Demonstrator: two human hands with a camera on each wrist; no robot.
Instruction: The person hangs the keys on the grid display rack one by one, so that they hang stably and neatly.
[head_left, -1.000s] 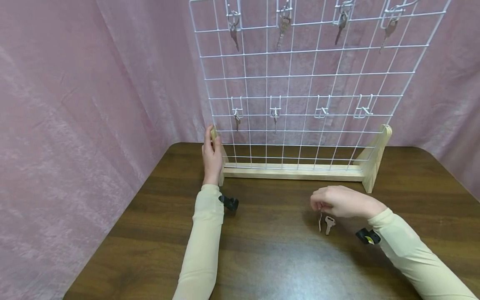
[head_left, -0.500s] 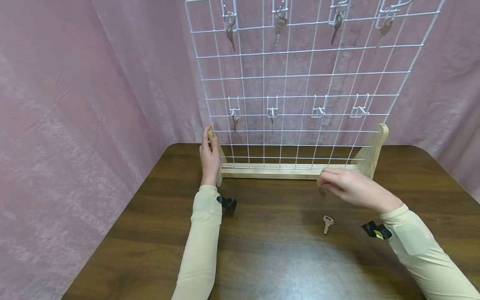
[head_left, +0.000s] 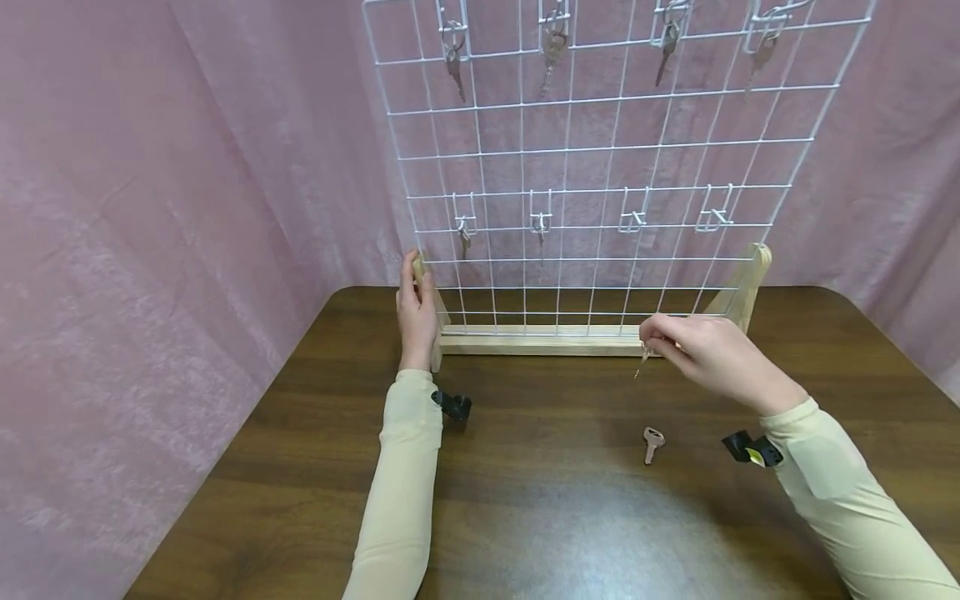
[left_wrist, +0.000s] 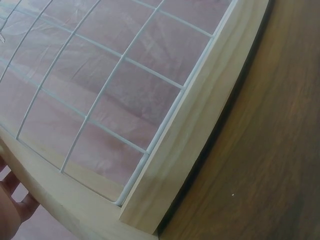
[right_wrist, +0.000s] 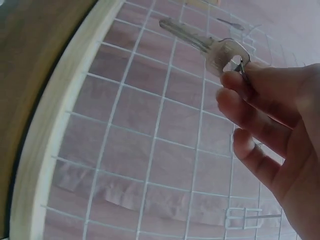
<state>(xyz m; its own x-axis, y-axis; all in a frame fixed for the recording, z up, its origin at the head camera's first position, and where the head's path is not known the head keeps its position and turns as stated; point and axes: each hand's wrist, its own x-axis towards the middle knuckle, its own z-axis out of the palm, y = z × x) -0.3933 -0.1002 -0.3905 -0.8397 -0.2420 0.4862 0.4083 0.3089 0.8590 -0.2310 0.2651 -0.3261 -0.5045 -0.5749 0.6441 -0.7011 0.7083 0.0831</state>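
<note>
My right hand point(head_left: 701, 354) pinches a key point(right_wrist: 212, 50) by its ring, in front of the lower right part of the white wire grid point(head_left: 555, 150). In the right wrist view the key's blade points away from the fingertips. A second key point(head_left: 653, 445) lies on the table below that hand. My left hand point(head_left: 417, 321) rests against the wooden left upright point(left_wrist: 200, 125) of the stand, fingers extended along it. White hooks hold hanging keys along the top row. In the lower row, the two left hooks carry keys, while the third hook point(head_left: 632, 221) and fourth hook point(head_left: 714, 218) are bare.
The stand's wooden base bar point(head_left: 540, 343) runs along the back of the brown table point(head_left: 525, 500). Its right upright point(head_left: 750, 287) stands beyond my right hand. A pink curtain point(head_left: 187, 208) hangs behind and to the left.
My right hand has lifted a key off the table and moved it up and towards the grid. The other key stays on the table. My left hand keeps its place on the stand.
</note>
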